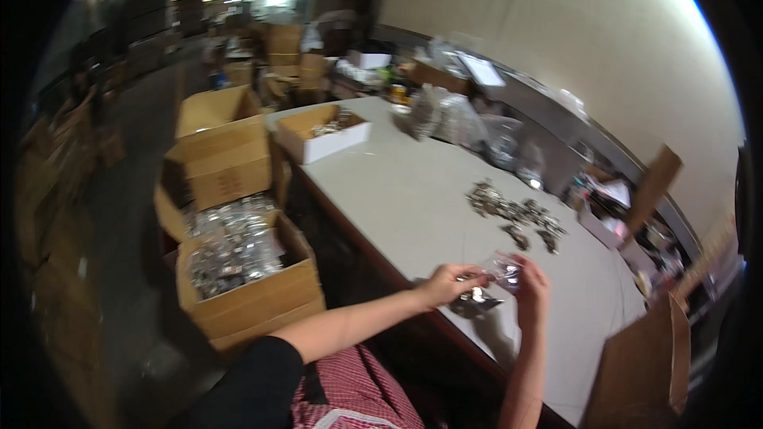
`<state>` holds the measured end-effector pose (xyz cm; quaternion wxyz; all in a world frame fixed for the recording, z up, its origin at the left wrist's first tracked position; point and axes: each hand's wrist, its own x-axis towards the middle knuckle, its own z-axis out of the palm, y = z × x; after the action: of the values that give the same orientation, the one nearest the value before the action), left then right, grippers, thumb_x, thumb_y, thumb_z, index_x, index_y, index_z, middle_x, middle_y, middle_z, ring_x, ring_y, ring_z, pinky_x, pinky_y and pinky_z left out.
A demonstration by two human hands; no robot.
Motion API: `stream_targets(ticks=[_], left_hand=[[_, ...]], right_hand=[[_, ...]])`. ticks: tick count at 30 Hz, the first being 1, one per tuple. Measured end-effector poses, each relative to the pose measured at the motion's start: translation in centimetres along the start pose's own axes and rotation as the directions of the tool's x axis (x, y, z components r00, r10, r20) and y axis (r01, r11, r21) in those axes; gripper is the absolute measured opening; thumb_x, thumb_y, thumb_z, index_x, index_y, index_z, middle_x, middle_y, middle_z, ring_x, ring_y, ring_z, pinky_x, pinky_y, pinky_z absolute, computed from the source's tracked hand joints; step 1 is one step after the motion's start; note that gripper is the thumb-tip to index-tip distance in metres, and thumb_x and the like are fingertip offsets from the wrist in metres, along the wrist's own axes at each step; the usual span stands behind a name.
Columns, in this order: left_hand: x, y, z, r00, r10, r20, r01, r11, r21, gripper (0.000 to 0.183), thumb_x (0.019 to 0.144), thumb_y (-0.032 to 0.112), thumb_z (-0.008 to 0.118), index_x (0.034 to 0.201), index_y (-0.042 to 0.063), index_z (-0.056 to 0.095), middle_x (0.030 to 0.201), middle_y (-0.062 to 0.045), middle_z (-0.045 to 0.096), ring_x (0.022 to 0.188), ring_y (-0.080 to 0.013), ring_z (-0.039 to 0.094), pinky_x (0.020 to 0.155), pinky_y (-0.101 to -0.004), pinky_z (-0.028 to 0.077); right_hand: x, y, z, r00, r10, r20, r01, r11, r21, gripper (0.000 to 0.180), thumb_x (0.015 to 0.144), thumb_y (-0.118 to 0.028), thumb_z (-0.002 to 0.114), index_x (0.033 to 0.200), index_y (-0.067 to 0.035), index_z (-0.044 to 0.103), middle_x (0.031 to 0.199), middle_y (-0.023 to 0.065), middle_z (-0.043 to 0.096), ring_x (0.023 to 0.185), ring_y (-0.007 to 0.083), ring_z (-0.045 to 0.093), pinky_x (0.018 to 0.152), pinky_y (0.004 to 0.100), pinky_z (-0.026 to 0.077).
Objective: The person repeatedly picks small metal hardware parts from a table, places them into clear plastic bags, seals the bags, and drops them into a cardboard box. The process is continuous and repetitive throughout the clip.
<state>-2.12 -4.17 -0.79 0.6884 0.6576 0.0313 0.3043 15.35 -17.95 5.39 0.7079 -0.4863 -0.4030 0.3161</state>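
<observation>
Both hands meet over the near edge of the white table (387,190). A small clear plastic bag (504,269) is stretched between them. My right hand (532,281) grips its right side, while the fingers of my left hand (451,283) pinch its left edge. Just under my left hand are shiny metal pieces (475,299); whether they are bagged or loose I cannot tell. Farther up the tabletop lies a loose pile of small metal parts (506,208), apart from both hands.
An open cardboard carton (256,304) full of bagged metal parts (232,244) stands left of the table, another carton (226,155) behind it. A shallow white box (334,142) sits at the table's far left corner. Filled plastic bags (453,119) line the back; a cardboard piece (638,357) stands at right.
</observation>
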Motion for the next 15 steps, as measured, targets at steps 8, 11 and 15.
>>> stream_targets(ticks=[8, 11, 15], left_hand=[[-9.2, 8.8, -12.8, 0.736, 0.162, -0.657, -0.256, 0.965, -0.048, 0.022, 0.106, 0.019, 0.062, 0.115, 0.005, 0.076, 0.108, -0.006, 0.079, 0.092, -0.0143, 0.074, 0.075, -0.0295, 0.06], [-15.5, 13.3, -21.0, 0.525, 0.384, -0.759, -0.202, 0.923, 0.327, 0.025, 0.107, 0.025, 0.061, 0.115, 0.006, 0.074, 0.114, -0.009, 0.077, 0.102, -0.017, 0.071, 0.093, -0.0336, 0.056], [-23.5, 13.4, -27.0, 0.576, 0.112, -0.81, 0.422, 0.808, 0.412, 0.041, 0.104, 0.042, 0.065, 0.119, 0.004, 0.073, 0.116, -0.013, 0.074, 0.115, -0.0251, 0.067, 0.104, -0.0452, 0.05]], right_hand=[[0.0, -1.3, -2.5, 0.982, 0.025, -0.188, -0.047, 0.992, -0.113, 0.04, 0.109, -0.041, 0.061, 0.106, -0.003, 0.071, 0.086, 0.009, 0.075, 0.068, 0.018, 0.07, 0.065, 0.0304, 0.057], [-0.6, -1.2, -1.0, 0.993, 0.076, -0.093, -0.089, 0.985, -0.145, 0.036, 0.108, -0.036, 0.062, 0.107, -0.002, 0.071, 0.087, 0.0089, 0.075, 0.067, 0.017, 0.07, 0.063, 0.0294, 0.055], [-0.8, -0.4, 1.1, 0.985, 0.157, 0.069, -0.13, 0.946, -0.296, 0.029, 0.106, -0.027, 0.064, 0.112, 0.002, 0.07, 0.088, 0.0108, 0.075, 0.069, 0.0182, 0.071, 0.064, 0.03, 0.056]])
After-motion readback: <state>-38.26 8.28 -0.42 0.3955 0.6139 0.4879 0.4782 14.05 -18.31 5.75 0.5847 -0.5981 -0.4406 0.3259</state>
